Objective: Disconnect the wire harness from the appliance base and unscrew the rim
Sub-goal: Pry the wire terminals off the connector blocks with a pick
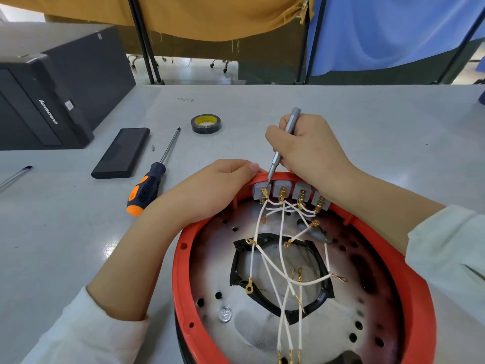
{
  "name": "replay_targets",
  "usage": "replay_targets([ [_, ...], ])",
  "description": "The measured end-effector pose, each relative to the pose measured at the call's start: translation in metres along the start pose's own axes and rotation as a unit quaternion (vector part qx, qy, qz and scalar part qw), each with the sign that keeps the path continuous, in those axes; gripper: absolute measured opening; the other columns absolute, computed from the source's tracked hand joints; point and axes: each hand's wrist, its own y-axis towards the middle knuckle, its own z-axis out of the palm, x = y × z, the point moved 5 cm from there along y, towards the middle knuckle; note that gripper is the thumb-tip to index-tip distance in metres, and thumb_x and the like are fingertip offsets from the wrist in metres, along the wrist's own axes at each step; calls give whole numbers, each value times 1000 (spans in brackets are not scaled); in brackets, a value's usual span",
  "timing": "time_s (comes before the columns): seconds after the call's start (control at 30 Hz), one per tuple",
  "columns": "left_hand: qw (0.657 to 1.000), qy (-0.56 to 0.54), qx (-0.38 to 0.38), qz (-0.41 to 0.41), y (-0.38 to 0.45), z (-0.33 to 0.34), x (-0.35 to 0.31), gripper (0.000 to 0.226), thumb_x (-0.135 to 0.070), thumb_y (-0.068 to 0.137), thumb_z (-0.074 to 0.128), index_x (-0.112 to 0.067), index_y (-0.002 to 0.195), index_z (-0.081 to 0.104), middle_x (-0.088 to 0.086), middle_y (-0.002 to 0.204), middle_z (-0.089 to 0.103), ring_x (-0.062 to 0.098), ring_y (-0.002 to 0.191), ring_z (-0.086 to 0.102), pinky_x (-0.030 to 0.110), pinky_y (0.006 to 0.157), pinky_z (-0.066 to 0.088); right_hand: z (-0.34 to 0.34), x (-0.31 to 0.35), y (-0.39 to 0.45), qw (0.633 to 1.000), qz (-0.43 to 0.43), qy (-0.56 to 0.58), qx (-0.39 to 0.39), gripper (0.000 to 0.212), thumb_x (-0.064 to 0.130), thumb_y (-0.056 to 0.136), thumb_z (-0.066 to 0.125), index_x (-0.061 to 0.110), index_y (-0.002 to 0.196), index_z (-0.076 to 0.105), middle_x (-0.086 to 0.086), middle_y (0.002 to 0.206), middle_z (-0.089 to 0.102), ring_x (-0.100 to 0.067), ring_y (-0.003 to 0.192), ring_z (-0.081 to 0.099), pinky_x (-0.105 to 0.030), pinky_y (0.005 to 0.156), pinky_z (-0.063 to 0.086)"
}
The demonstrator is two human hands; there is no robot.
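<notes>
While our right hand (309, 151) grips the precision screwdriver (284, 143) at the 12 o'clock terminal block (258, 189), our left hand (223, 185) should pinch the orange rim (181, 258) steady; pry gently.

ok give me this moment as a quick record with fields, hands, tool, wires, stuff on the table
left hand: grips the far edge of the orange rim, steadying the base
right hand: holds a slim grey driver like a pen
driver tip: at the leftmost of four grey terminal blocks
wires: white wires run from the blocks across the metal plate; several ring ends lie loose
table: large screwdriver with orange and black handle, tape roll, black case, black computer tower
</notes>
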Motion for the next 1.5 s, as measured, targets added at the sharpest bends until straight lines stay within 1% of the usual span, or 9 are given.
replay_targets([
  [0.13, 1000, -11, -4, -3, -1, -1, 1, 35, -38, 100, 37, -22, 102, 69, -2, 103, 70, 16, 103, 60, 21, 97, 38, 4, -1, 2, 1000, -5, -11, 0, 32, 10, 84, 51, 10, 57, 35, -11, 57, 30, -18, 53, 32, -26, 48, 29],
  [0.27, 1000, -10, -7, -1, 0, -1, 1, 34, -38, 99, 38, -25, 101, 69, -4, 103, 70, 13, 103, 61, 23, 97, 39, 6, -2, 4, 1000, -5, -16, 8, 34, 13, 84, 51, 15, 54, 35, -12, 58, 36, -18, 52, 35, -28, 50, 31],
  [0.37, 1000, -27, -8, 6, 0, -1, -1, 31, -36, 99, 39, -30, 95, 69, -15, 98, 71, 1, 98, 61, 17, 93, 40, 8, -2, 5, 1000, -3, -7, 21, 35, 12, 85, 51, 14, 54, 34, -12, 59, 36, -16, 49, 34, -25, 48, 32],
  [0.57, 999, -34, -9, 9, -1, -1, -2, 32, -34, 100, 39, -31, 90, 69, -16, 94, 71, 2, 95, 61, 10, 88, 39, 11, -11, 8, 996, 56, 31, 67, 38, 11, 86, 50, 16, 52, 34, -1, 49, 35, -10, 40, 30, -22, 42, 29],
  [0.7, 1000, -28, -8, 4, 0, -1, -2, 32, -33, 100, 38, -25, 98, 69, -6, 100, 71, 12, 102, 62, 26, 99, 41, 13, -13, 10, 991, 87, 39, 96, 40, 12, 88, 49, 16, 51, 33, 11, 35, 34, -6, 33, 30, -16, 37, 27],
  [0.93, 1000, -26, -4, 4, -1, 0, -3, 32, -33, 100, 38, -27, 102, 69, -11, 101, 71, 7, 102, 62, 31, 103, 39, 17, -14, 12, 986, 125, 17, 105, 36, 15, 89, 49, 15, 55, 38, 12, 30, 36, -3, 28, 30, -15, 35, 27],
  [1.07, 1000, -27, -7, 1, -1, -1, -2, 33, -33, 100, 38, -25, 101, 69, -10, 100, 71, 8, 102, 62, 32, 103, 40, 11, -4, 7, 998, 40, 13, 56, 36, 12, 88, 49, 15, 54, 35, 5, 44, 36, -6, 37, 32, -19, 41, 30],
  [1.2, 1000, -18, -8, 0, -1, -2, -1, 33, -35, 100, 37, -28, 101, 69, -13, 100, 71, 3, 100, 61, 19, 98, 39, 3, 9, -6, 995, -91, 10, -29, 43, 15, 92, 51, 19, 53, 31, 10, 44, 32, -7, 44, 35, -15, 45, 33],
  [1.5, 1000, -24, 0, 3, 0, 0, -1, 34, -35, 100, 37, -23, 101, 69, -6, 103, 71, 9, 104, 60, 17, 97, 37, 5, 8, -7, 994, -106, 10, -21, 44, 15, 94, 51, 18, 55, 30, 10, 42, 30, -7, 43, 35, -13, 44, 32],
])
